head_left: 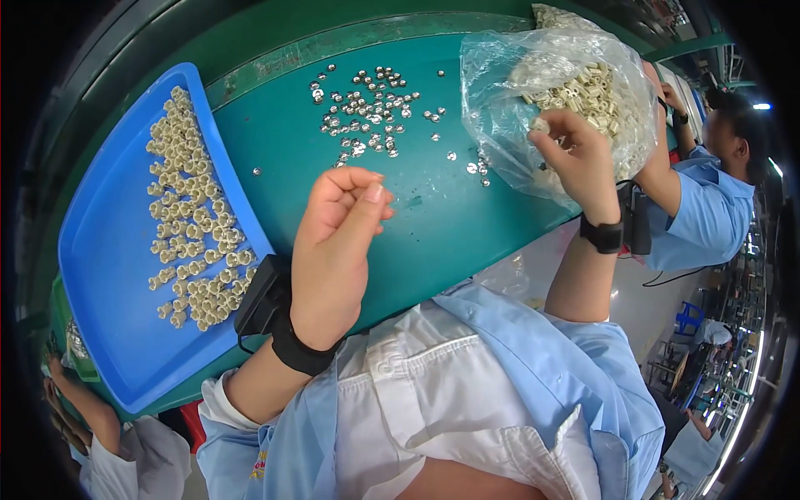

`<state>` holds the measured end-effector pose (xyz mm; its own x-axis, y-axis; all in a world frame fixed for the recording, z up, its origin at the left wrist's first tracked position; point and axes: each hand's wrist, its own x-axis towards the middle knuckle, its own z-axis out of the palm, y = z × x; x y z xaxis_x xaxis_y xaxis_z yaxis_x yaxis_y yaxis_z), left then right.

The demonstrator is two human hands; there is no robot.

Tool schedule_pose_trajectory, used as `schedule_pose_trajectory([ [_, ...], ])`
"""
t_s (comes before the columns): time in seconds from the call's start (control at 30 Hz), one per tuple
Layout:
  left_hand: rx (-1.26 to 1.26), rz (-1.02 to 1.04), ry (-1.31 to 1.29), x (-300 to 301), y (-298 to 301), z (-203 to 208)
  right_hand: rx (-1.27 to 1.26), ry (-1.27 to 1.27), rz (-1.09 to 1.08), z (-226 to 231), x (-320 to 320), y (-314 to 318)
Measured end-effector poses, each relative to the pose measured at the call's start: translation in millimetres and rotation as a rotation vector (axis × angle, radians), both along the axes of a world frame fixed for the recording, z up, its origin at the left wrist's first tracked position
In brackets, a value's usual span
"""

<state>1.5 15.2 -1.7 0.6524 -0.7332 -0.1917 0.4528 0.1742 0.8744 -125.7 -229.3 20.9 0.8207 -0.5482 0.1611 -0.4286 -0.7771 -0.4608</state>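
Note:
My right hand (582,162) is above the front of a clear plastic bag (492,108). Between its thumb and forefinger is a small cream-coloured cylindrical part (540,125). Inside the bag lies a heap of similar cream parts (593,92). Over the green table, my left hand (337,242) is closed, thumb pressed to the curled fingers; whatever it may hold is hidden. Beyond it, small shiny round metal pieces (375,108) are scattered on the tabletop. To its left, a blue tray (112,275) carries rows of cream parts (196,217) with notched tops.
The green tabletop (425,242) has a raised ledge (300,54) along its far side. A person in a light blue shirt (712,200) sits at the right beside the bag. Another person's arm (92,408) shows at the lower left. Black devices are strapped at both my wrists.

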Motion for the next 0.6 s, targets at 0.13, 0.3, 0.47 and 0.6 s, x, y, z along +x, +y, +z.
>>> schedule_pose_trajectory([
  [0.13, 0.005, -0.072, -0.048, -0.7, -2.6, -0.6, 0.222, -0.229, 0.24, 23.8, 23.9, 43.3],
  [0.3, -0.101, -0.097, -0.032, -3.3, -4.9, 3.0, 0.024, -0.204, 0.636, 19.7, 55.1, 83.4],
  [0.47, -0.152, 0.031, 0.01, 4.2, -2.1, -0.9, 0.094, -0.252, 0.741, 17.5, 70.3, 90.1],
  [0.6, -0.203, 0.138, 0.037, 9.4, 1.3, -4.6, 0.169, -0.261, 0.722, 15.7, 81.1, 73.6],
])
